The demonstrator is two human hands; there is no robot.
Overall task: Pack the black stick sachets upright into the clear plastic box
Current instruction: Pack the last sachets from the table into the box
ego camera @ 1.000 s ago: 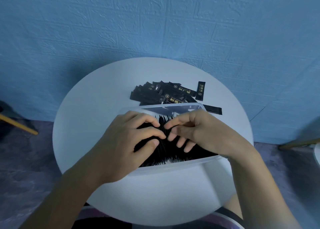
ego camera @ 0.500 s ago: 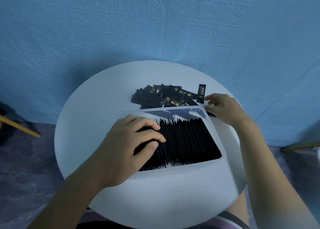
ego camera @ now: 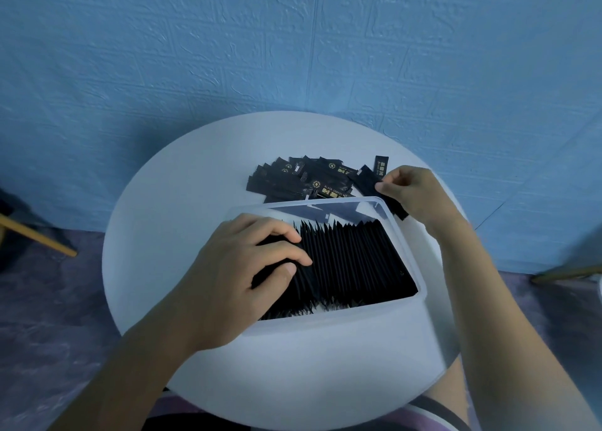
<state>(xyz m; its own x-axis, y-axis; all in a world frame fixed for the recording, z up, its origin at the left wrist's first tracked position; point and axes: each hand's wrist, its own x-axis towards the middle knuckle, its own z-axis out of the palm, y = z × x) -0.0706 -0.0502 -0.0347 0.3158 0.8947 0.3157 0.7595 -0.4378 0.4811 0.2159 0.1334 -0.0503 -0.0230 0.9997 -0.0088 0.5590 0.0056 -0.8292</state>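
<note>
The clear plastic box (ego camera: 342, 326) sits on the round white table (ego camera: 156, 235), filled with a row of upright black stick sachets (ego camera: 355, 261). My left hand (ego camera: 241, 267) grips the left part of that row, fingers curled over the sachet tops. A loose pile of black sachets (ego camera: 299, 179) lies flat behind the box. Just beyond the box's far right corner, my right hand (ego camera: 413, 192) pinches one loose sachet (ego camera: 369, 181) lying on the table. Another single sachet (ego camera: 381, 165) lies beside it.
A blue textured wall rises right behind the table. Wooden furniture legs show at the far left (ego camera: 35, 238) and far right (ego camera: 566, 272) above a purple floor. Bare tabletop lies left of the box and in front of it.
My right hand left the sachets in the box, reached to the far right corner and took hold of a loose sachet there. My left hand stayed on the packed row.
</note>
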